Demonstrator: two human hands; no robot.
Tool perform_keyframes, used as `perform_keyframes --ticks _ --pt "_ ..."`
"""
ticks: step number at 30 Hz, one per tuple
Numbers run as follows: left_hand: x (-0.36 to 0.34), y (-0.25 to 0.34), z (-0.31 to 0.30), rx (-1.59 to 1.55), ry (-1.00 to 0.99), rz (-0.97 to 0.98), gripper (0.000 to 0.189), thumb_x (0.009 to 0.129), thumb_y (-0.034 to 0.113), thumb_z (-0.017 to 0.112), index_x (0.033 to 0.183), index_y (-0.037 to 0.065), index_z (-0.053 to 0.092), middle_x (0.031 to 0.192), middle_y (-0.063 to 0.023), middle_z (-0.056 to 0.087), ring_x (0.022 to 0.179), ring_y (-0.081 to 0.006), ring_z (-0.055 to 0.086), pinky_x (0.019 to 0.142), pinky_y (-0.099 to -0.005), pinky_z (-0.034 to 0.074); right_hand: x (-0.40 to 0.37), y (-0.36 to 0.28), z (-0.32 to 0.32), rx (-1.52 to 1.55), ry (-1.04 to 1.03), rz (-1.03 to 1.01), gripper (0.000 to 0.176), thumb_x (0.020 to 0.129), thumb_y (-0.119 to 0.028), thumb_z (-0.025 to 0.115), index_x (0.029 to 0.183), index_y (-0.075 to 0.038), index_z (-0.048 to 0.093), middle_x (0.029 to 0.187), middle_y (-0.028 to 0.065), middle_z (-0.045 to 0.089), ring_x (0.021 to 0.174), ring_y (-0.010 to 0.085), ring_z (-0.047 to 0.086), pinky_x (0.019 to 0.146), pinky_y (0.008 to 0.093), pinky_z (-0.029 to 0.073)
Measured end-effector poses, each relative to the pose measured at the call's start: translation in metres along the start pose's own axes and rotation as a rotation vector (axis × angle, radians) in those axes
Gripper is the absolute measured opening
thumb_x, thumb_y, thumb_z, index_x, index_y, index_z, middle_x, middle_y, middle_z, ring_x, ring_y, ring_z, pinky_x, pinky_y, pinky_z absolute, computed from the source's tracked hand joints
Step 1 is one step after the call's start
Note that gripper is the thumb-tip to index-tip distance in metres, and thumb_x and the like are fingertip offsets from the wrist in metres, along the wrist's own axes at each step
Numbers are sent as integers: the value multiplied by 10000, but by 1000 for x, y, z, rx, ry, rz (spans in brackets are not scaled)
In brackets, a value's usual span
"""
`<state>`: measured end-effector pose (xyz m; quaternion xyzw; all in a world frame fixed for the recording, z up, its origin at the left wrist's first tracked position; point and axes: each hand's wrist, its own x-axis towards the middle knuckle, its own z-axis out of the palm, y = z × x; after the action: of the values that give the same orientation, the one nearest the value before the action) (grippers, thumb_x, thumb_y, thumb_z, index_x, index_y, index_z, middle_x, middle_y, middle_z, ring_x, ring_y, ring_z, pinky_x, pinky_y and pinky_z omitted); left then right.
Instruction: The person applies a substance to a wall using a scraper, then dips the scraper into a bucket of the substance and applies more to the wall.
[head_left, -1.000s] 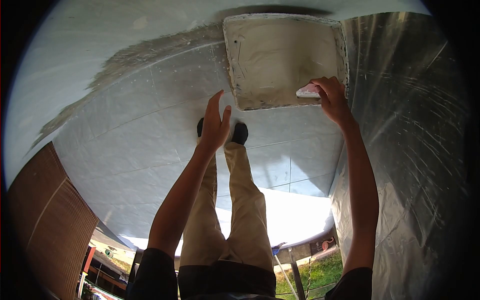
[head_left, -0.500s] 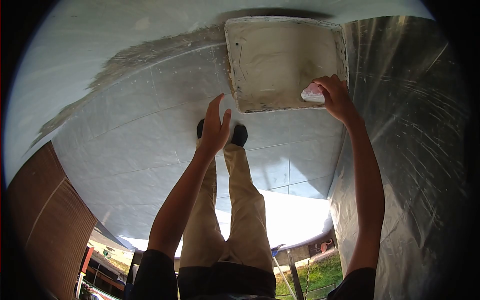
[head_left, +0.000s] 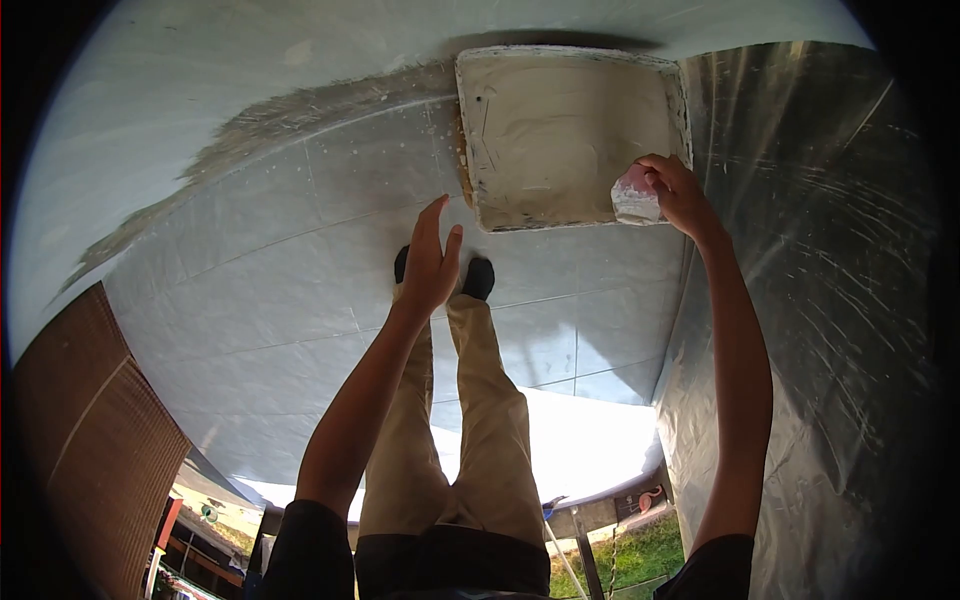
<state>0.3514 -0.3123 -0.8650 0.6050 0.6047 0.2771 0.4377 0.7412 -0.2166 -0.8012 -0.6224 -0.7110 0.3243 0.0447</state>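
Running down the near left edge: brown ribbed panel (head_left: pixel 100 420). Right of it, grey tiled floor (head_left: pixel 260 280), then two dark-shod feet (head_left: pixel 480 278) at mid-scene. Far centre-right, near the far wall: shallow rectangular mortar tray (head_left: pixel 545 226), crusted rim, pale putty-like paste (head_left: pixel 560 130) spread across its bottom. Can't tell what it rests on. At its near right corner: pink scraper (head_left: pixel 635 198) smeared white, in the right hand (head_left: pixel 685 195). Glossy dark sheeting (head_left: pixel 820 300) takes the whole right side. Handling, my read: tray looks rigid and probably heavy with the paste in it; if lifted, take opposite rims, watch for slick wet spots. Paste should be soft, thick, clingy. Scraper should be light and thin, maybe a bit flexy, slippery where coated; not fragile. Best hold is the clean pink back edge, off the loaded face. Poses: left hand (head_left: pixel 432 260) is short of the tray's near left corner, nothing in it, fingers extended and close together, thumb standing apart. Right arm reaches far, elbow only slightly bent; right hand pinches the scraper's upper right edge, thumb against fingers, coated part hanging toward near left. Scraper overlaps the near rim in view; can't confirm contact.
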Motion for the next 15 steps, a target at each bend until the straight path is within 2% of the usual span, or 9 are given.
perform_keyframes --ticks 2,4,5,7,8,10,11,15 --pt "0 2 -3 2 -13 21 491 1058 201 501 1484 -25 409 1467 -252 497 1391 -396 467 1168 -453 358 2 1 5 105 -4 32 227 997 -37 566 1202 -74 656 966 55 661 910 209 592 851 344 446" --pt "1 5 -8 4 -7 40 492 1057 199 502 1485 -24 407 1468 -251 496 1392 -396 466 1167 -455 358 4 10 15 689 -9 111 203 1022 -85 569 1200 -41 656 957 10 646 864 135 581 774 271 440" --pt "2 8 -10 1 -5 54 494 1056 197 503 1487 -22 406 1469 -250 495 1392 -396 465 1167 -457 358 4 5 14 691 -2 102 203 1022 -85 569 1200 -41 656 957 10 646 864 135 581 774 271 440" --pt "4 16 -18 15 -1 61 494 1055 195 503 1489 -21 404 1471 -250 494 1393 -395 464 1167 -458 357 -3 -8 10 821 29 291 209 1044 -112 558 1211 -24 648 944 -27 619 802 73 524 741 239 408" --pt "5 22 -23 23 0 59 495 1055 193 503 1490 -19 402 1473 -249 492 1393 -395 463 1168 -459 356 -6 -16 9 823 40 277 209 1044 -112 558 1211 -24 648 944 -27 619 802 73 524 741 239 408" --pt "9 39 -32 15 22 79 485 1053 184 506 1489 -8 414 1473 -239 503 1404 -372 465 1178 -450 345 -17 -33 7 1143 92 385 239 1050 -142 563 1251 -32 630 942 -29 627 765 69 500 706 247 392" --pt "12 49 -37 2 37 85 477 1050 175 508 1487 3 427 1473 -228 514 1415 -349 466 1188 -441 333 -23 -41 5 1270 100 335 244 1041 -224 609 1210 -48 616 875 -38 581 728 70 481 673 248 375" --pt "28 100 -63 -14 84 178 472 1052 173 508 1485 3 430 1472 -225 516 1414 -355 466 1187 -446 335 -48 -81 -22 1471 145 203 250 1035 -237 630 1207 -57 602 884 -28 598 752 74 519 691 253 405"
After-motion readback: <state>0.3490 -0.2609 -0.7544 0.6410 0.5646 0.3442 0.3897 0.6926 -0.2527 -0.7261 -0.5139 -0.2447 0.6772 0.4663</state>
